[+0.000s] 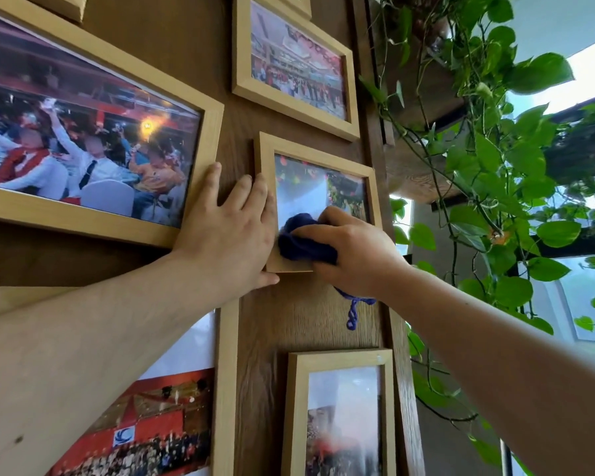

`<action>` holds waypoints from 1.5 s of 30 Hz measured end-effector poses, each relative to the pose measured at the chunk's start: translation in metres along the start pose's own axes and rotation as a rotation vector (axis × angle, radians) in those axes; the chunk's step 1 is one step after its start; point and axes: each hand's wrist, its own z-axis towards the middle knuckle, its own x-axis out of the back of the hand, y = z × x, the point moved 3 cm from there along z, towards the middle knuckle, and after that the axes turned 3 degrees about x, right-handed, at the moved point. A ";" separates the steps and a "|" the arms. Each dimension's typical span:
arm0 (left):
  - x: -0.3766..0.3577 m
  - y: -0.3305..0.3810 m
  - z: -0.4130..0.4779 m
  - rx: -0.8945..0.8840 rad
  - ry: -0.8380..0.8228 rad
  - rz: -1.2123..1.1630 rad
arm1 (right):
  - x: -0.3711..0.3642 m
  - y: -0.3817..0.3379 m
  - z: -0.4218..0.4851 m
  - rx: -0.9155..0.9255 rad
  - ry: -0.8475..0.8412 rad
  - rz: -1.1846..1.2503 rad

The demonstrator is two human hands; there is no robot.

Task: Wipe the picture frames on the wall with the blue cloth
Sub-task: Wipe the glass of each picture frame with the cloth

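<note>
Several light wooden picture frames hang on a dark wood wall. The small middle frame [315, 159] has my right hand [354, 250] pressing a bunched blue cloth [301, 243] against its lower glass and bottom edge. A twisted blue loop of the cloth dangles below my wrist. My left hand [227, 231] lies flat on the wall with fingers spread, touching the small frame's left side and the large left frame [207, 159].
Another frame [291, 94] hangs above, one [337, 362] below, and a big one [225, 389] at the lower left behind my forearm. Trailing green vines [488, 173] hang close to the wall's right edge, in front of bright windows.
</note>
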 end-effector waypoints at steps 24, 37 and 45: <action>0.026 -0.045 -0.041 -0.137 0.018 -0.038 | 0.009 0.007 -0.041 -0.242 0.149 -0.081; 0.029 -0.153 -0.150 -0.336 0.005 0.034 | 0.018 -0.173 -0.024 -0.223 0.155 0.114; 0.005 -0.171 -0.171 -0.327 -0.071 -0.057 | 0.005 -0.247 -0.009 -0.168 0.115 0.152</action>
